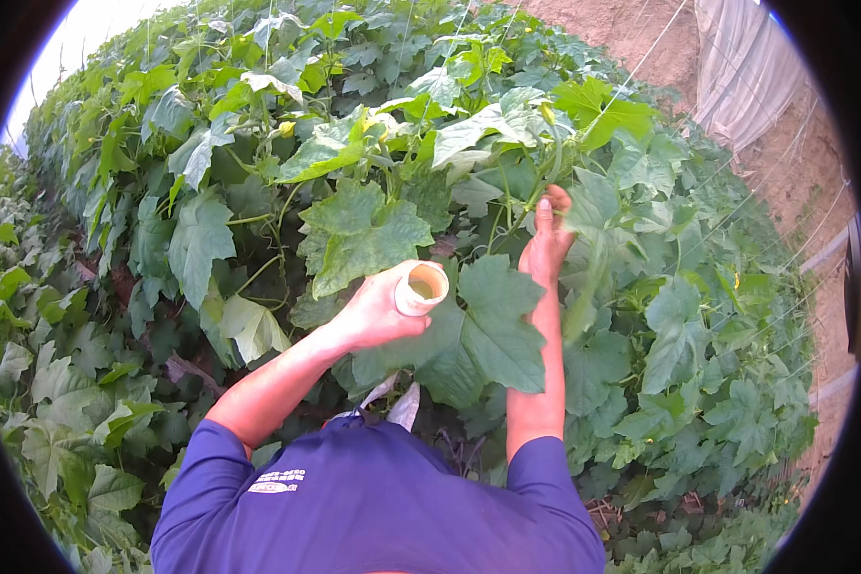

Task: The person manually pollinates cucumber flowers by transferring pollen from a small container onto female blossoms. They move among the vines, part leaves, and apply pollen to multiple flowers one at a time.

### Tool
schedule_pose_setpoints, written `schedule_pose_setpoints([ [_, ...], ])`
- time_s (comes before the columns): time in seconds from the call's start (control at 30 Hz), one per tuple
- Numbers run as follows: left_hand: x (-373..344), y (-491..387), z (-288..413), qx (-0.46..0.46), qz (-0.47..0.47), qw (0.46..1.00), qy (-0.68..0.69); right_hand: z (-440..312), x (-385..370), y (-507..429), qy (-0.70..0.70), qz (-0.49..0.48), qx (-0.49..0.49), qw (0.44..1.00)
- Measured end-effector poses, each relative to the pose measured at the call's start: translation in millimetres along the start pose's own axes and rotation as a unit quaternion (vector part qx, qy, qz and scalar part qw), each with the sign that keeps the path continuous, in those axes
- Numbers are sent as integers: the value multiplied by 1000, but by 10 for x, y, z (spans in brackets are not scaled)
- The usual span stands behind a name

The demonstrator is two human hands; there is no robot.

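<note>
My left hand (377,305) grips a white, open-topped cup (405,294) with a pale yellowish inside. The cup's mouth tilts up towards me, and how much it contains is hard to tell. Farther out and to the right, my right hand (549,240) has its thumb and curled fingers at a green vine stem (534,201). A slender young green fruit (557,154) with a yellowish tip (547,113) hangs just above those fingers. Beside the right hand, a large leaf (594,208) is blurred. Another broad leaf (499,326) spreads between my forearms and partly covers the right one.
Dense lobed vine foliage (201,237) surrounds me, with a yellow flower (286,129) on the left. Thin support strings (635,72) rise through the plants. At the upper right are a bare earth wall (664,43) and whitish sheeting (742,68).
</note>
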State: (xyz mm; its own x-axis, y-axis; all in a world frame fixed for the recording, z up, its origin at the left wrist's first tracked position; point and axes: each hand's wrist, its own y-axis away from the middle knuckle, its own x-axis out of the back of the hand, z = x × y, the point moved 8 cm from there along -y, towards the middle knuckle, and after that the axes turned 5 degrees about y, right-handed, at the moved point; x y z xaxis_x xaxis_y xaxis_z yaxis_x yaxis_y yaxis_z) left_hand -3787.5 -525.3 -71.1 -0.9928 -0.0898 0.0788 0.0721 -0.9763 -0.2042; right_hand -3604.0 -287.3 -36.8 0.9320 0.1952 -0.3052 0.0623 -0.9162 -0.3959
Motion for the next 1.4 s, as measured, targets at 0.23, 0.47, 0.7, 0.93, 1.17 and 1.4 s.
schedule_pose_setpoints([
  [0.23, -19, -79, -102, 4, 26, 1000, -3, -99, -93, 37, -9, -52, 42, 998],
  [0.47, -90, -194, -169, 22, 23, 999, -18, -150, -29, 173, -35, -103, 18, 994],
  [0.7, -88, -283, -102, -3, 38, 999, -19, -306, -121, 317, -60, -222, 30, 973],
  [0.93, -35, -358, -29, -11, 33, 999, -31, -445, -118, 302, 122, -244, 49, 961],
  [1.17, 156, -352, -14, 2, 68, 997, -47, -445, -273, 434, -11, -283, -22, 959],
  [1.4, 257, -340, -20, 7, 80, 991, -108, -445, -335, 457, -8, -312, 5, 950],
])
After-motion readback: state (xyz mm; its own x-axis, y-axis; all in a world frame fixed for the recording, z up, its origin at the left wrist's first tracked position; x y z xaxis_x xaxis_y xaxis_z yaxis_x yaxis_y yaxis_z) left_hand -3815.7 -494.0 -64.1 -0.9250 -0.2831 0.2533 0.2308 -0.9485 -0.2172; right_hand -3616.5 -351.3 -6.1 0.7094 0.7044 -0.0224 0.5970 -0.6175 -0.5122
